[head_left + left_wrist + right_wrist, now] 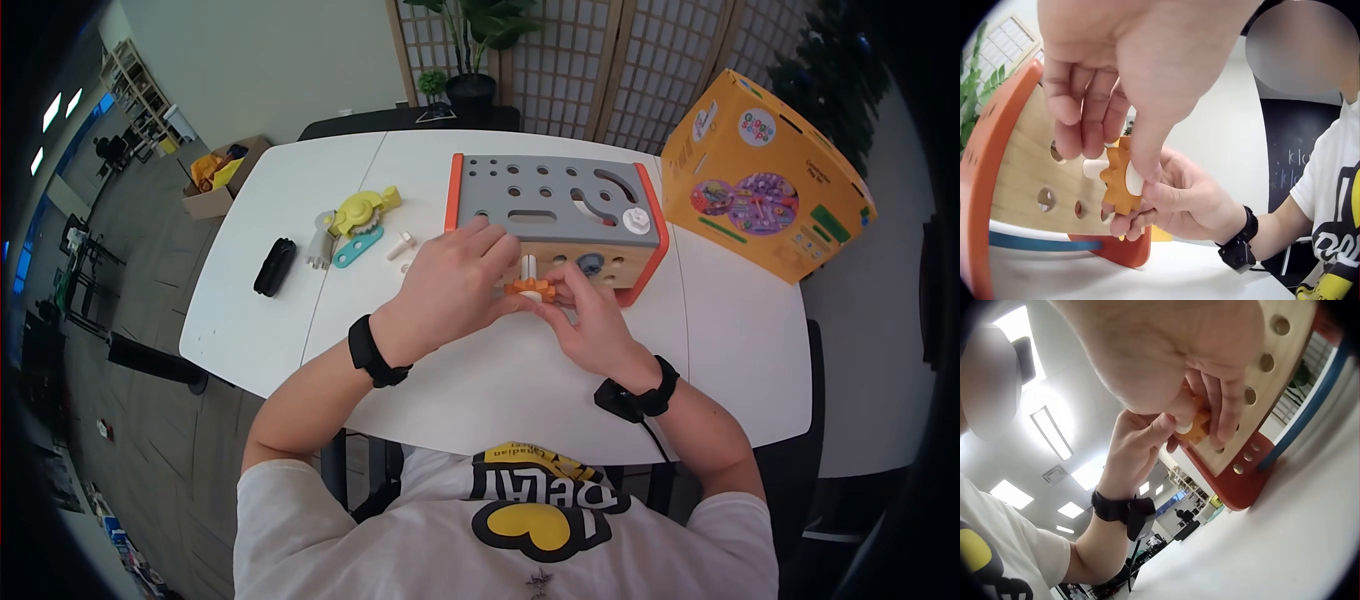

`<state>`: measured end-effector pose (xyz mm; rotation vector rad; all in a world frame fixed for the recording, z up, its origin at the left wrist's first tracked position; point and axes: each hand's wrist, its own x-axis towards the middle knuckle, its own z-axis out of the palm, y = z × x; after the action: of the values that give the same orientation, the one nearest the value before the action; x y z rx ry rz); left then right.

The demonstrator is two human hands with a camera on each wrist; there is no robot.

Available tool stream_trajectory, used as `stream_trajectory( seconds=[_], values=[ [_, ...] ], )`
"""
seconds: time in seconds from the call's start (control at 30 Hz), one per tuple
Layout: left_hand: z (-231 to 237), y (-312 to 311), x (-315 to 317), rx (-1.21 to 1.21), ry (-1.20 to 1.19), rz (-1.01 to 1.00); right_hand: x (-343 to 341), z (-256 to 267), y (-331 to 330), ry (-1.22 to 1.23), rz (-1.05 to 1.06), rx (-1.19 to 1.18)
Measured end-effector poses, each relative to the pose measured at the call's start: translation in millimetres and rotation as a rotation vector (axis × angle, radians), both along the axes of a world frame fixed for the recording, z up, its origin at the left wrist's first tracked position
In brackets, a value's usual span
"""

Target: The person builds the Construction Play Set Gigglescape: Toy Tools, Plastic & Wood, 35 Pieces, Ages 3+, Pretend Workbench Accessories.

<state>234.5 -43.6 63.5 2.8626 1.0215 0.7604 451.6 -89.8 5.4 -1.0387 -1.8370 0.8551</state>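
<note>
Both hands meet at an orange toy gear (530, 290) with a white bolt through its middle. The left hand (450, 280) pinches the gear from above, thumb on the bolt's round white head (1134, 180). From the other side, the right hand (597, 328) grips the gear, its thumb and fingers at the lower edge in the left wrist view. The bolt's white shaft (1094, 168) points toward the holed wooden side (1029, 169) of a toy workbench (545, 225) with a grey top and red-orange ends. A blue-grey round piece (590, 265) sits in that wooden side.
A white knob (636, 220) sits on the workbench top. Left of it lie a yellow toy tool (362, 212), a grey toy piece (321, 242), a teal strip (358, 247), a white peg (401, 247) and a black case (274, 267). A large orange box (765, 185) stands right.
</note>
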Motion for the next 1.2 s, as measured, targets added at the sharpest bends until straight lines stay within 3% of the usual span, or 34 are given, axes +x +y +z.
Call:
stream_trajectory(
  seconds=[0.1,0.4,0.87,1.2],
  values=[
    [7.7,15.9,1.1,0.18,-0.018,-0.166,-1.1,2.5,1.3,0.002,-0.008,-0.011],
    [5.3,37.2,4.2,0.032,0.064,-0.216,-6.2,5.2,3.4,0.05,-0.053,-0.066],
    [6.4,29.0,18.0,-0.011,0.166,-0.127,-5.8,-2.2,13.8,0.113,-0.019,-0.112],
    [0.3,30.1,24.8,-0.019,0.124,-0.092,4.6,5.4,6.1,0.01,0.003,-0.177]
  ],
)
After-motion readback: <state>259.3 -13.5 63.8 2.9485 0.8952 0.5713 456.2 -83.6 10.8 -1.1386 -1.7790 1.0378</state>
